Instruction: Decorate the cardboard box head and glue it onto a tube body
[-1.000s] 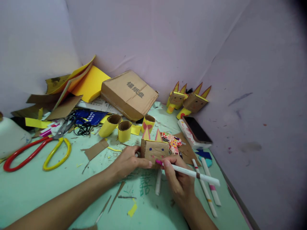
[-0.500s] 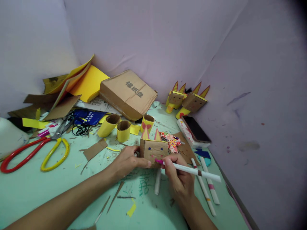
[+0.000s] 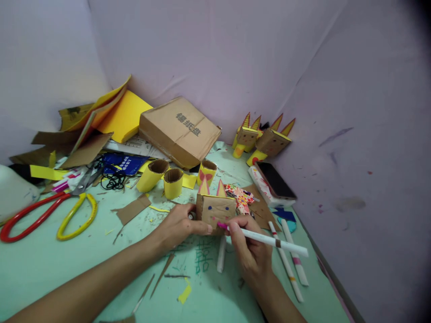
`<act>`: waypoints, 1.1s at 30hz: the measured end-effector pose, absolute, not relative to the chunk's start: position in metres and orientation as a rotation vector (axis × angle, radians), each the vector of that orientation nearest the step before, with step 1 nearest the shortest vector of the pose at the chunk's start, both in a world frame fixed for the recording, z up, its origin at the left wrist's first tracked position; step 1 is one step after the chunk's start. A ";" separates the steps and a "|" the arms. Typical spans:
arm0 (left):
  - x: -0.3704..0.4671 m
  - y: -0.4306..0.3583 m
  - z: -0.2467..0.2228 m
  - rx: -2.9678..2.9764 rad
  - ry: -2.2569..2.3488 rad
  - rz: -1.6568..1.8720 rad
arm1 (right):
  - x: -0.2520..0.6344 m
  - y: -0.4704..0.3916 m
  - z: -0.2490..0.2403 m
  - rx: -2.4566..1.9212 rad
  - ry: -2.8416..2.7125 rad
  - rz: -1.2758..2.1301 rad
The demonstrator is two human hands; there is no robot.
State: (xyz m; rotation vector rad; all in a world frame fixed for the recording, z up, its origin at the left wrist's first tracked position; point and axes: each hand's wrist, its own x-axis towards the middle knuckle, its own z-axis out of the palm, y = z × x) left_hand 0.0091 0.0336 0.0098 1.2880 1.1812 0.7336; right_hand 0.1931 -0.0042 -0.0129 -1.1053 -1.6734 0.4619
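Note:
A small cardboard box with a drawn face (image 3: 215,211) and two pointed ears is pinched at its lower left by my left hand (image 3: 183,226), the thumb lying along its front. My right hand (image 3: 253,242) grips a white felt-tip pen (image 3: 276,241). The pen's magenta end points at the lower part of the face; whether it touches the cardboard I cannot tell. Under the box lies a white pen cap or pen (image 3: 221,255). A flowered cloth piece (image 3: 240,199) sits just behind the box.
Yellow-wrapped tubes (image 3: 173,185), a large cardboard box (image 3: 180,130) and scissors (image 3: 81,195) lie to the left. Two finished-looking animal figures (image 3: 272,142) stand at the back right. A phone (image 3: 275,179) and white pens (image 3: 294,253) are on the right.
The pen and my right hand have shifted very slightly left. My left hand and the small box look unmoved.

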 end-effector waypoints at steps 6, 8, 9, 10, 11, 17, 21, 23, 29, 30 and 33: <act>0.009 0.033 0.010 1.286 1.202 0.731 | 0.193 -0.004 -0.012 -1.111 -1.664 0.452; 0.009 0.033 0.010 1.285 1.211 0.732 | 0.191 -0.005 -0.012 -1.136 -1.624 0.482; 0.009 0.033 0.010 1.285 1.211 0.732 | 0.191 -0.005 -0.012 -1.143 -1.617 0.487; 0.009 0.033 0.011 1.283 1.206 0.733 | 0.191 -0.005 -0.012 -1.142 -1.620 0.481; 0.009 0.033 0.011 1.280 1.199 0.735 | 0.191 -0.005 -0.012 -1.133 -1.635 0.471; 0.010 0.034 0.006 1.263 1.179 0.738 | 0.193 -0.006 -0.009 -1.087 -1.575 0.447; 0.010 0.035 0.003 1.269 1.142 0.739 | 0.197 -0.007 -0.009 -1.008 -1.468 0.468; 0.009 0.036 0.002 1.275 1.143 0.744 | 0.198 -0.007 -0.010 -0.994 -1.463 0.476; 0.009 0.036 0.000 1.266 1.143 0.745 | 0.198 -0.004 -0.013 -1.035 -1.559 0.438; 0.009 0.036 0.000 1.264 1.149 0.745 | 0.198 -0.003 -0.013 -1.028 -1.597 0.400; 0.010 0.036 0.003 1.261 1.168 0.751 | 0.201 0.000 -0.013 -0.984 -1.707 0.303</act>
